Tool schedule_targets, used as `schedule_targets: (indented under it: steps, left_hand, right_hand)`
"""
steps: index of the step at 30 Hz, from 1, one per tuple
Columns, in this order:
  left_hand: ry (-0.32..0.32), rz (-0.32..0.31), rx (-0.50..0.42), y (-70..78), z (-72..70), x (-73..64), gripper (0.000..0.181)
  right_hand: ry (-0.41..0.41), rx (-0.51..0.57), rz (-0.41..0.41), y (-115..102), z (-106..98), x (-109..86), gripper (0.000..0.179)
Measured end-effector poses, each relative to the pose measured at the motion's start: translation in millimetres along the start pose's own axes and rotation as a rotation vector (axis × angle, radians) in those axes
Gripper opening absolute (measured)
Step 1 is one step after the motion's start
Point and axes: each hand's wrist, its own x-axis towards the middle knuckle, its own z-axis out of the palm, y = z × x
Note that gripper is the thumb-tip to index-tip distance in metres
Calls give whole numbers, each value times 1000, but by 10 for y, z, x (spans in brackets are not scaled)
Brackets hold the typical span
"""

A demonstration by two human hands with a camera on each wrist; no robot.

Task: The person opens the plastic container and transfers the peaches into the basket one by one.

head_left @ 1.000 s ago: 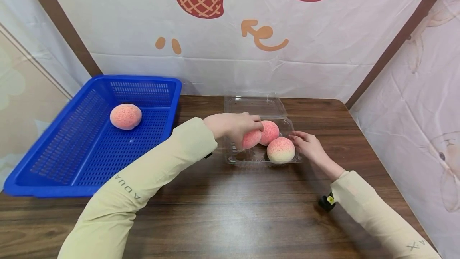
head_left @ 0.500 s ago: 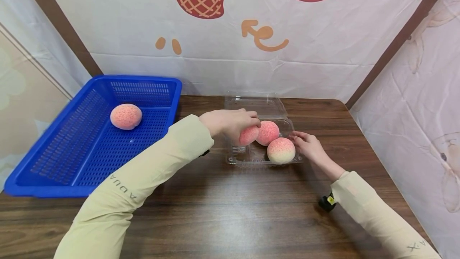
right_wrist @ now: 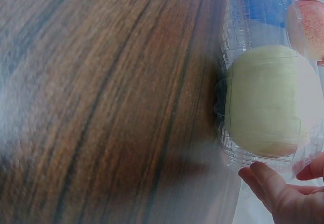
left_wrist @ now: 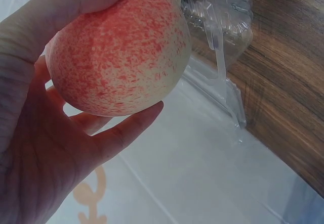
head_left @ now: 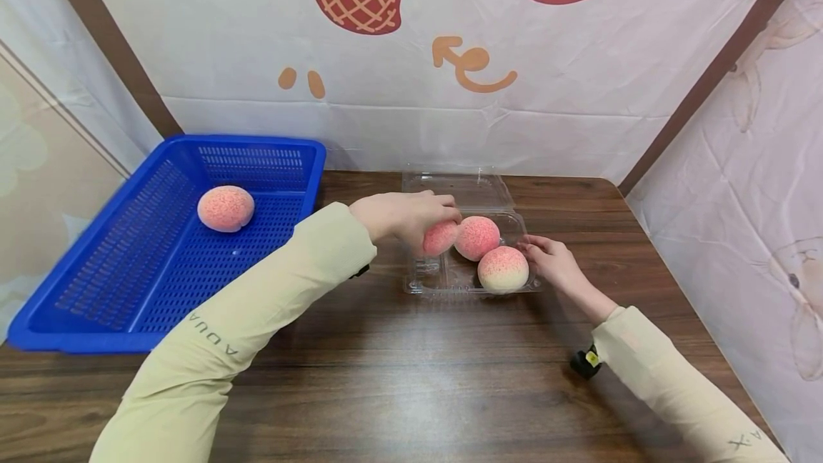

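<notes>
My left hand (head_left: pixel 406 217) grips a pink speckled peach (left_wrist: pixel 121 52) over the left part of a clear plastic clamshell box (head_left: pixel 429 283). In the left wrist view, its thumb lies on one side of the fruit and the fingers curl round the other. Two more peaches sit in the box: a pink one (head_left: pixel 477 239) towards the back and a pink-and-cream one (head_left: pixel 504 270) at the front right. At the box's right side, my right hand (head_left: pixel 554 263) pinches the rim between thumb and fingers. The box's lid (head_left: pixel 459 190) stands open behind it.
A blue slotted plastic basket (head_left: pixel 71 340) stands on the left, with one peach (head_left: pixel 226 208) inside. Both lie on a dark wood table (head_left: pixel 411 384). A printed white cloth (head_left: pixel 386 120) hangs along the table's back edge.
My left hand has shifted slightly left and up with its peach, drawing away from the pink peach beside it. My right hand and the box have stayed put.
</notes>
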Motion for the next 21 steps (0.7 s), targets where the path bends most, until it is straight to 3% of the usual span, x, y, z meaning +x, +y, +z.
schedule_targets:
  steps: [15, 21]
  left_hand:
    - [-17, -43, -22, -80, -66, -53, 63]
    - [3, -29, -2, -103, -97, -94, 62]
  right_hand:
    - [3, -3, 13, 1, -3, 4, 43]
    - [-3, 0, 14, 0, -8, 4, 44]
